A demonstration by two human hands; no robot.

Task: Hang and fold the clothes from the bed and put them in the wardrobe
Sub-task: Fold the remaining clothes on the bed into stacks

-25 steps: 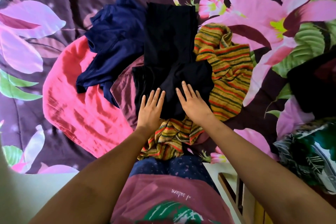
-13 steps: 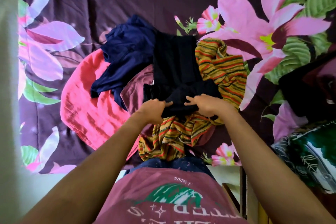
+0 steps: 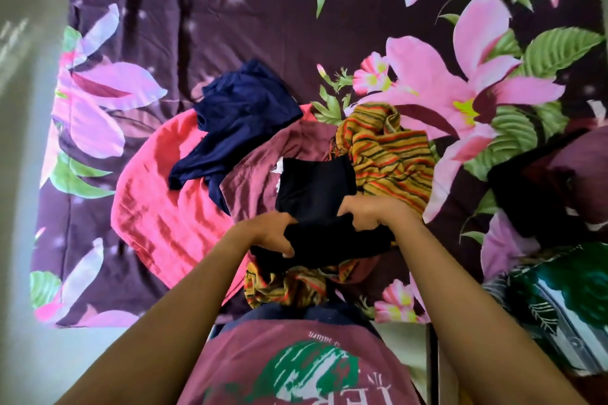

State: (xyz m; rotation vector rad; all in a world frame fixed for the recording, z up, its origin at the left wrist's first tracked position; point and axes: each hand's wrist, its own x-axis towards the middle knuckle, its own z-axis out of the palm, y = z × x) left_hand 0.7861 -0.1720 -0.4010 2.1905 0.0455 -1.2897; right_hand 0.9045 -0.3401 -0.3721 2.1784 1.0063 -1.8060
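Partly hidden by the left hand (image 3: 267, 235) and right hand (image 3: 371, 212), whose curled fingers grip its near fold, black garment (image 3: 314, 186), plain, folded, details indistinct, atop the clothes pile on the floral bed (image 3: 263, 26)

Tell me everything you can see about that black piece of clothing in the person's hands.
The black garment is plain, matte and soft-looking. It is folded across its middle: the far part lies as a flat, roughly square panel, the near part is bunched. The left hand and the right hand grip it along that fold, one at each side. It sits atop the pile, over a maroon garment on its left and a striped cloth on its right and near side.
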